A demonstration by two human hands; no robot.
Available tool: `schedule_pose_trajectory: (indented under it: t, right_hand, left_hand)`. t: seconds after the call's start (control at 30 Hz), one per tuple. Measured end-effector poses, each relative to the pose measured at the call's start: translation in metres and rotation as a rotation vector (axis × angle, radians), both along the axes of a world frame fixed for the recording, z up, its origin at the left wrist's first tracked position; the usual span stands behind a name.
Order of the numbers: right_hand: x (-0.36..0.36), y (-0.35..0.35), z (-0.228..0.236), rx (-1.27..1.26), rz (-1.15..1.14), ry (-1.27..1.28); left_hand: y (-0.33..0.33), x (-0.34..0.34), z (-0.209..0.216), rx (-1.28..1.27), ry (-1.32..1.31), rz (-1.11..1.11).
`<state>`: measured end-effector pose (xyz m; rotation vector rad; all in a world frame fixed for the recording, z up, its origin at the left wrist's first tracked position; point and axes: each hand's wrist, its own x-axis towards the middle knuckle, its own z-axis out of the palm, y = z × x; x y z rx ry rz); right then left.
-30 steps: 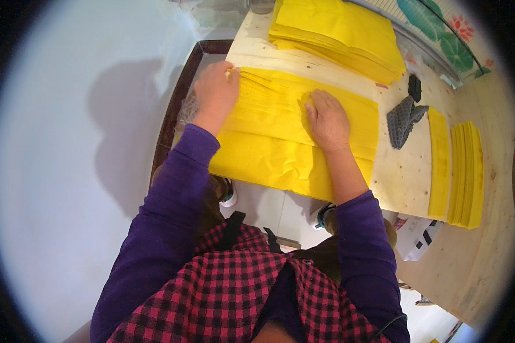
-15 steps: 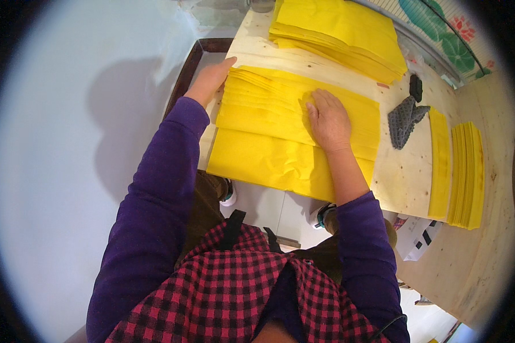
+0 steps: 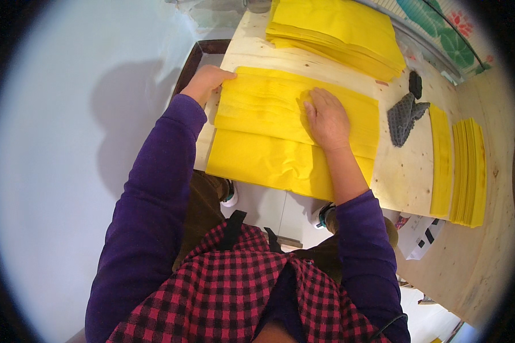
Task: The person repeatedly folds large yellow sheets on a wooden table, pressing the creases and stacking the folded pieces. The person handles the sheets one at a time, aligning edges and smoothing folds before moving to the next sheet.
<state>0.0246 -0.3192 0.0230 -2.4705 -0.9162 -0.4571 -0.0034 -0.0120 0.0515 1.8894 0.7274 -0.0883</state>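
The right hand (image 3: 330,119) lies open on yellow cloth (image 3: 257,150). The left hand (image 3: 208,79) touches its edge, grip unclear from here.

On my head feed: left hand (image 3: 205,81) at the upper-left edge of folded yellow fabric (image 3: 263,114), right hand (image 3: 330,123) flat on top. I see 1 yellow stack (image 3: 337,28) beyond, 2 narrow yellow piles (image 3: 469,174) rightward, wooden table (image 3: 403,177) underneath.

The right hand (image 3: 330,123) partly hides the yellow sheets (image 3: 263,106).

Bright light softly shadows the wall (image 3: 46,171); fisheye edges fade black.
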Motion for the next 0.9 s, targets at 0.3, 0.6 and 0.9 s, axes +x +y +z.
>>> schedule_pose_trajectory:
  t: [0.3, 0.6, 0.9]
  right_hand:
    - [0.0, 0.0, 0.0, -0.005, -0.012, 0.014]
    - [0.0, -0.001, 0.0, -0.004, -0.016, 0.051]
    - [-0.002, -0.001, 0.004, -0.002, -0.009, 0.063]
  left_hand:
    - [-0.004, -0.002, -0.022, 0.242, -0.055, 0.028]
    - [-0.021, -0.015, 0.01, 0.752, -0.043, -0.06]
    - [-0.113, -0.011, 0.0, 1.025, -0.489, -0.537]
